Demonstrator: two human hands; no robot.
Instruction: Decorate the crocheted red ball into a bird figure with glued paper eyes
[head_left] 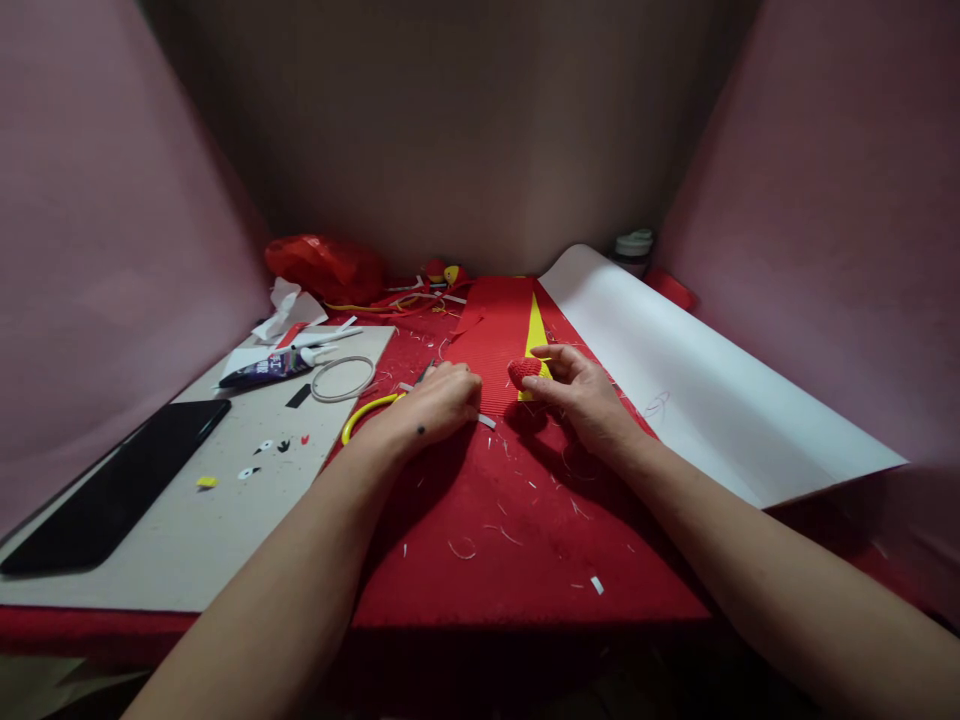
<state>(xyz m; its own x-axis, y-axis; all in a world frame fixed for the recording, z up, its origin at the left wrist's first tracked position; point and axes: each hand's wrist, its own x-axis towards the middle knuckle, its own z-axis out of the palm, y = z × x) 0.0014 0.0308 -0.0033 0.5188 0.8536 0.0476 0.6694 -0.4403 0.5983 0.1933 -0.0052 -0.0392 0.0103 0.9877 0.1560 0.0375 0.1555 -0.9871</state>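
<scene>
My right hand (pixel 581 392) holds a small rounded red-and-yellow piece (pixel 523 373) with a ribbed surface, thumb below and fingers behind it. It sits above the edge of a red corrugated sheet (pixel 499 335). My left hand (pixel 444 395) rests at the near left of that sheet, its fingers curled together and their tips hidden, so what they grip, if anything, does not show. Yellow-handled scissors (pixel 367 410) lie beside and partly under the left hand. A yellow strip of sheet (pixel 535 325) runs along the red sheet's right side.
Left, a grey board (pixel 172 540) bears a black phone (pixel 112 480), a glue tube (pixel 262 370), a clear ring (pixel 343 380) and small paper cutouts (pixel 255 460). A curled white sheet (pixel 675 350) lies right. Behind are a red bag (pixel 322 268) and small red-yellow figures (pixel 450 272).
</scene>
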